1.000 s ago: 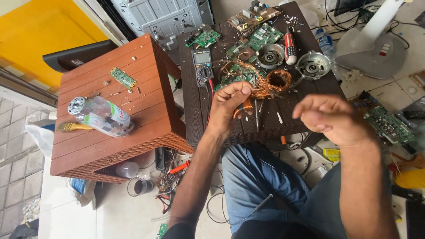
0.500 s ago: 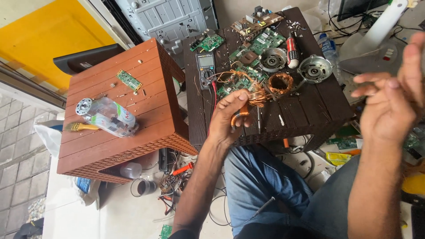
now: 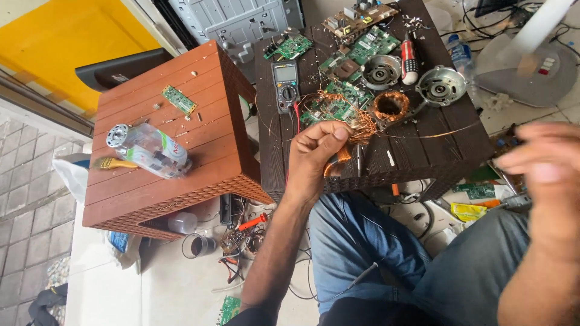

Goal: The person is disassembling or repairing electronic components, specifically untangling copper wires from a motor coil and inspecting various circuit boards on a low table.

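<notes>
My left hand is closed around a tangle of thin copper wire at the front of the dark slatted table. An orange-handled tool lies just under that hand. A single copper strand stretches right from the tangle toward my right hand. That hand is blurred and raised off the table's right corner, fingers pinched together. Behind the tangle lie a wound copper coil, green circuit boards and a multimeter.
Two round metal motor housings and a red-and-white screwdriver sit farther back. A brown table on the left holds a plastic bottle, a brush and a small green board. Cables and parts litter the floor.
My right hand has swung out to the right and come down lower, with a copper strand now stretched toward it. My left hand stayed on the tangle at the table front.
</notes>
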